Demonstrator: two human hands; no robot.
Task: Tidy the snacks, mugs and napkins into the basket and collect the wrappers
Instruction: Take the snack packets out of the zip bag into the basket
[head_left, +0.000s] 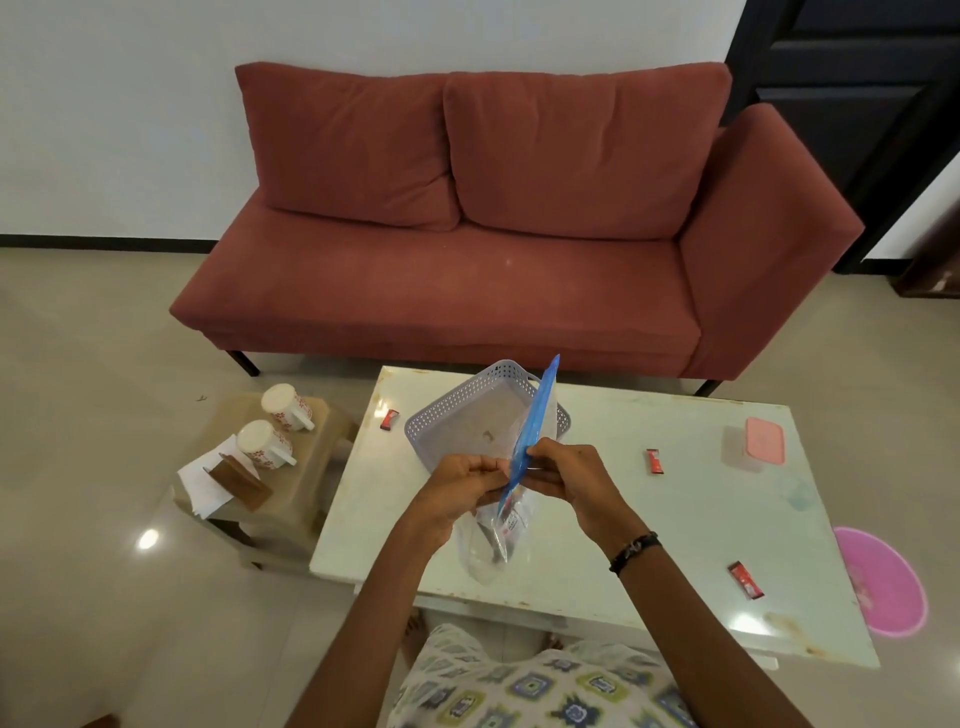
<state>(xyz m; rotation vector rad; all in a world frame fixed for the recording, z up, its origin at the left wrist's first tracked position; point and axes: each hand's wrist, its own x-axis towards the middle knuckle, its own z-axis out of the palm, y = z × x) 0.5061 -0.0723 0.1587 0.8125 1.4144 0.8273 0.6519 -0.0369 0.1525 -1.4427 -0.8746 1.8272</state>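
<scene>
On the white table (597, 493) I see both hands, left hand (460, 488) and right hand (566, 475), pinching the plastic bag (493, 540); it may slip and spill.

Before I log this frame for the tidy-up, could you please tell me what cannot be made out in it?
- Head view: the clear bag's contents are blurred behind plastic and hidden by the left hand and right hand.
- Print on the three red packets is too small.
- The napkins are partly covered by a wooden holder and a mug.
- The basket's near wall is hidden by hands.
</scene>
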